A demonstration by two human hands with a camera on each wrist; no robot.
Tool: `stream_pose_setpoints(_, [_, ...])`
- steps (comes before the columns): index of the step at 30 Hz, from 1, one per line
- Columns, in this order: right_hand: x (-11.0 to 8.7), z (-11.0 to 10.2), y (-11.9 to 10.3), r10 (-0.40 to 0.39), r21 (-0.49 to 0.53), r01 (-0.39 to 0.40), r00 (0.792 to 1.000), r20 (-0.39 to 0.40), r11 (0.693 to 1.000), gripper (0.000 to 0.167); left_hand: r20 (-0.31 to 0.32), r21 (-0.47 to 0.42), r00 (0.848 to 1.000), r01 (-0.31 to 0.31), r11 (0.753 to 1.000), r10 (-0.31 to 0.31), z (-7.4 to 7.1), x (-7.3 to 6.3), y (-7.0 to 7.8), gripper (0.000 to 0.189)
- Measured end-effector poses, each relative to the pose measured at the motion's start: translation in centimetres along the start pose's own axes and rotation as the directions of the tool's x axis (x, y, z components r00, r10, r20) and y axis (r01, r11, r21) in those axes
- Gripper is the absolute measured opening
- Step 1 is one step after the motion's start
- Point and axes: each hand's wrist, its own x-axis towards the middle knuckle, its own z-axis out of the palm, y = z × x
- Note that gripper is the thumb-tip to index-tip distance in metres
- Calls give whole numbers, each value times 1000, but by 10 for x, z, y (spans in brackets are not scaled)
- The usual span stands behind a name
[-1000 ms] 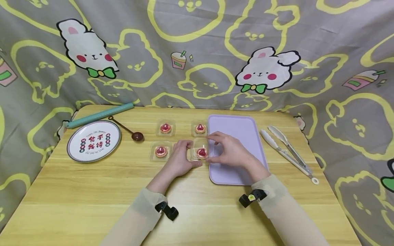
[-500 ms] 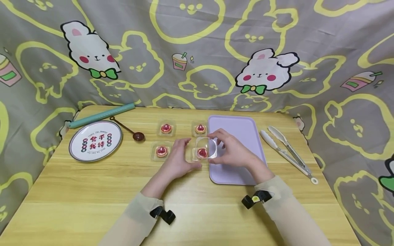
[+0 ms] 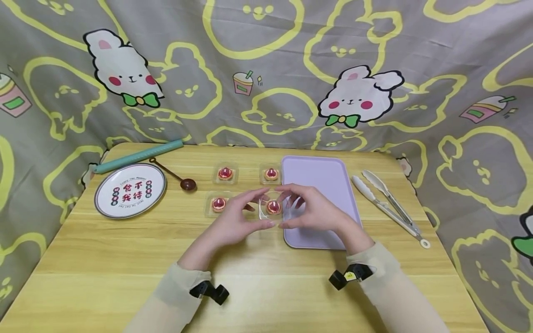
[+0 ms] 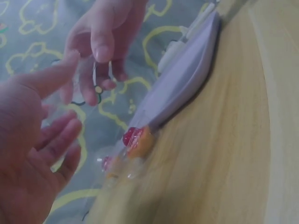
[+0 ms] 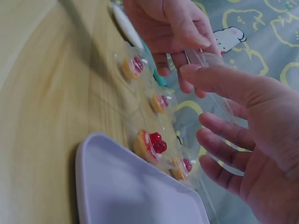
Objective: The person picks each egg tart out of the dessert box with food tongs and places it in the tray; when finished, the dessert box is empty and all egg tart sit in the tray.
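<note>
A clear plastic lid [image 5: 213, 59] hangs between my two hands, above a small tart [image 3: 273, 206] topped with red fruit in its clear box. My left hand [image 3: 233, 223] holds the lid's left side with thumb and fingers. On the opposite side, my right hand [image 3: 317, 210] holds it the same way, partly over the purple tray [image 3: 320, 238]. In the left wrist view, the uncovered tart [image 4: 139, 141] stands below both hands. Three more boxed tarts stand around: one tart [image 3: 218, 205] beside my left hand, another [image 3: 225, 173] behind it, and a third [image 3: 271, 174] behind my right hand.
At the left lie a round plate [image 3: 130, 191] with red characters, a dark wooden spoon [image 3: 188, 184] and a teal stick-like roll [image 3: 139, 156]. Metal tongs [image 3: 391, 208] lie right of the tray. A patterned curtain [image 3: 266, 69] encloses the table's back and sides.
My right hand shifted the lid rightward off the tart's box, then brought it back left and toward me. My left hand came up to its other side, so both now hold it.
</note>
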Motion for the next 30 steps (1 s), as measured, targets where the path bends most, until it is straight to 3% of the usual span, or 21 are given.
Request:
stream_pose_setpoints(5, [-3, 4, -3, -3, 84, 7, 999, -42, 996, 81, -37, -118, 999, -40, 992, 36, -2, -3, -1, 85])
stream_pose_setpoints(9, [-5, 6, -4, 18, 175, -4, 997, -81, 985, 77, -65, -157, 997, -59, 986, 49, -2, -3, -3, 88])
stream_pose_setpoints(14, [-6, 10, -2, 12, 235, 10, 996, -89, 972, 75, -69, -156, 997, -25, 987, 14, -3, -3, -4, 85])
stream_pose_setpoints(20, [-9, 13, 5, -62, 244, 80, 995, -81, 966, 71, -51, -134, 999, -9, 991, 2, -5, -4, -6, 84])
stream_pose_setpoints(27, [-10, 16, 10, -118, 294, 141, 988, -96, 945, 85, -58, -87, 996, -76, 993, 71, -10, -6, -6, 76])
stream_pose_setpoints(30, [-9, 18, 9, -112, 267, 147, 984, -140, 952, 82, -73, -66, 993, -102, 993, 97, -9, -7, -5, 73])
